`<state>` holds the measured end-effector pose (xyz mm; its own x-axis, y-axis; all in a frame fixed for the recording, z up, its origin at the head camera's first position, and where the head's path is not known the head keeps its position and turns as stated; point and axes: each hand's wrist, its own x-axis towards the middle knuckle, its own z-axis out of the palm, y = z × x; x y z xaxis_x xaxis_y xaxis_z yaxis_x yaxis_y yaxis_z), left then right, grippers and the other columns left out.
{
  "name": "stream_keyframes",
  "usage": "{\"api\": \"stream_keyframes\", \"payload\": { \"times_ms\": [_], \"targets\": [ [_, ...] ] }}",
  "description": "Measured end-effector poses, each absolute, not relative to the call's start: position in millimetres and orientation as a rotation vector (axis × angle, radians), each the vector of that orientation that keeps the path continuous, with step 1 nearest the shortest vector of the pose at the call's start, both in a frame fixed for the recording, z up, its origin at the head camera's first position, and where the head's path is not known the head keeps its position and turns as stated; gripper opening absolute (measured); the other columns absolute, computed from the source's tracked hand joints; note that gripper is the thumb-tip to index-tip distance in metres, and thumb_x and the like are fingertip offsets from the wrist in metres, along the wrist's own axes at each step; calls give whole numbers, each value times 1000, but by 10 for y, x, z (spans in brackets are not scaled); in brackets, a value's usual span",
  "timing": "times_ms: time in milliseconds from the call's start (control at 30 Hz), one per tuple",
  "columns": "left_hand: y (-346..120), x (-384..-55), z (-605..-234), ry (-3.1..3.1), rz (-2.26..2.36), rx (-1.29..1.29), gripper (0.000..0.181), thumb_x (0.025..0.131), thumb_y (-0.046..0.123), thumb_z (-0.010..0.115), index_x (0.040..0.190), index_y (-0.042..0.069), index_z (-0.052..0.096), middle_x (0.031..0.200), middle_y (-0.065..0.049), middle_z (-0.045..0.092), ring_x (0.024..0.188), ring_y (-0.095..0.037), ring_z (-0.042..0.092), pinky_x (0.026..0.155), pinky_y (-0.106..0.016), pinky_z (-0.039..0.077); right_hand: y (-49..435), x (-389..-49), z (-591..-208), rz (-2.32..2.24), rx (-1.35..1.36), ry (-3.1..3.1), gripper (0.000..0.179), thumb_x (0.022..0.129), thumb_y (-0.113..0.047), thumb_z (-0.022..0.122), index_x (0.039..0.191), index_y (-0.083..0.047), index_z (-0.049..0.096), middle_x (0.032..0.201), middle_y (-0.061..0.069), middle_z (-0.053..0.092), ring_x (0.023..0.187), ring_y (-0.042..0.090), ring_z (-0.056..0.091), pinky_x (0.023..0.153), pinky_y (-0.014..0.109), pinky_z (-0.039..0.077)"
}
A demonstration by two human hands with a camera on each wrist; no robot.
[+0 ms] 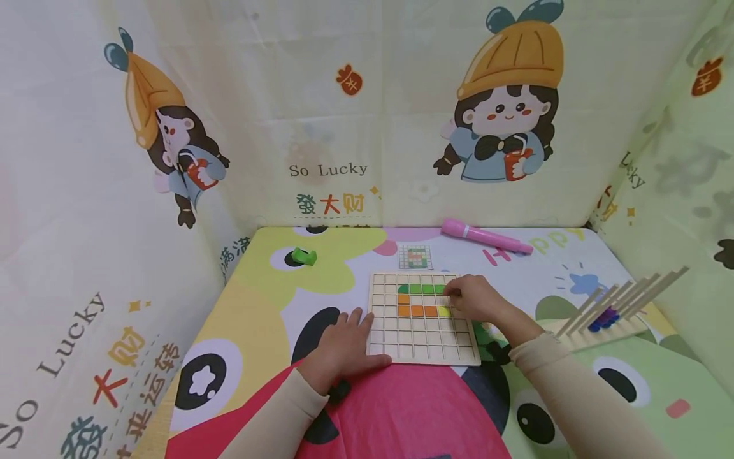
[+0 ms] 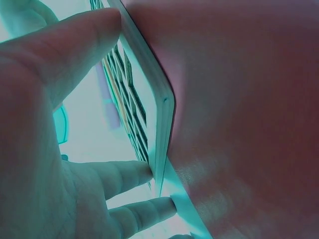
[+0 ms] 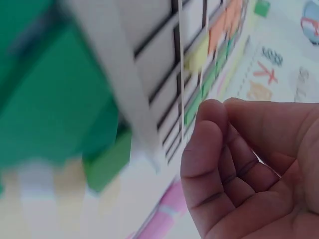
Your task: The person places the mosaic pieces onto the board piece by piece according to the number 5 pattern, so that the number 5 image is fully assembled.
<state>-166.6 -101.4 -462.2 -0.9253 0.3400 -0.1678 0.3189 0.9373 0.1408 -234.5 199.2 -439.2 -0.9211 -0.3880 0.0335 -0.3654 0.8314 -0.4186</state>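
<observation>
A wooden grid board (image 1: 424, 338) lies on the mat. It carries a row of green tiles (image 1: 424, 289), orange tiles (image 1: 417, 311) and a yellow tile (image 1: 444, 312). My left hand (image 1: 344, 344) rests at its near left corner, fingers spread along the left side and thumb at the front edge; the left wrist view shows the thumb (image 2: 94, 30) against the rim. Over the board's far right part, my right hand (image 1: 473, 298) has thumb and index fingertips together at the end of the green row. I cannot tell whether a tile is between those fingertips.
Beyond the board lies a small pattern card (image 1: 415, 257). A pink marker (image 1: 487, 237) lies behind it to the right, a green piece (image 1: 304, 256) at back left. A wooden stand with rods (image 1: 608, 331) and purple beads is on the right. Green pieces (image 1: 492, 341) sit by the board's right edge.
</observation>
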Motion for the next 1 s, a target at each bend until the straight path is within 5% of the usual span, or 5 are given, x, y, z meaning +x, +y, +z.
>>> {"api": "stream_keyframes", "payload": {
  "times_ms": [300, 667, 1000],
  "targets": [
    [-1028, -1662, -4640, 2913, 139, 510, 100, 81, 71, 69, 158, 13, 43, 160, -15, 42, 144, -40, 42, 103, -53, 53, 2398, -2265, -4313, -746, -495, 2947, 24, 99, -9, 61, 117, 2, 73, 105, 15, 75, 99, 33, 70, 85, 51, 57],
    [-1027, -1668, -4648, 2913, 159, 520, 101, 80, 70, 71, 158, 12, 43, 159, -15, 43, 142, -39, 43, 100, -53, 55, 2580, -1902, -4490, -664, -525, 2920, 8, 88, -13, 77, 93, -7, 75, 83, -3, 71, 77, 12, 62, 71, 36, 53],
    [-1016, -1681, -4670, 2905, 149, 516, 101, 81, 71, 71, 158, 12, 43, 160, -15, 42, 142, -39, 42, 100, -52, 55, 2534, -1701, -4540, -642, -511, 2897, 23, 82, -17, 87, 98, -5, 75, 84, -3, 70, 79, 13, 62, 73, 37, 54]
  ]
}}
